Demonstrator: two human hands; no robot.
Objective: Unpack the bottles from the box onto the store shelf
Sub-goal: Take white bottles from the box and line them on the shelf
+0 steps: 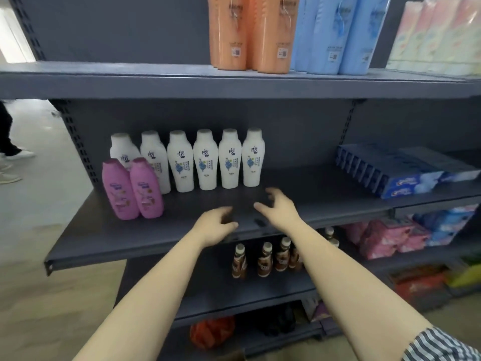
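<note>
Head view, and both arms reach in over the front of the grey middle shelf (320,188). Left hand (216,225) hovers just above the shelf's front lip, its fingers (229,225) loosely bent and holding nothing. Right hand (279,209) sits just beside it at 2 o'clock, a touch deeper over the board, fingers spread and half-curled, also empty (motion blur softens the tips, but no object shows in either palm). A striped sleeve (437,345) peeks in at 5 o'clock.

Now the bottles: six white bottles (205,158) stand upright in a row along the back of that shelf, at 11 o'clock from the hands, labels facing out. In front of the row's left end, at 10 o'clock, two pink bottles (132,188) stand side by side and touching, near the shelf's left edge. Both hands are well apart from either group.

Over at 3 o'clock on the same shelf lies a stack of blue cartons (390,173). Up at 12 o'clock, the upper shelf (130,79) carries tall orange bottles (250,32), with light blue bottles (338,32) just beside them to the right, and pastel packs (437,37) at 1 o'clock.

Below the forearms, at 6 o'clock, small brown bottles (263,259) stand on the lower shelf (234,290), with pink packs (382,238) to their right. At 9 o'clock, someone's dark trouser leg (6,131) shows on the pale floor.
</note>
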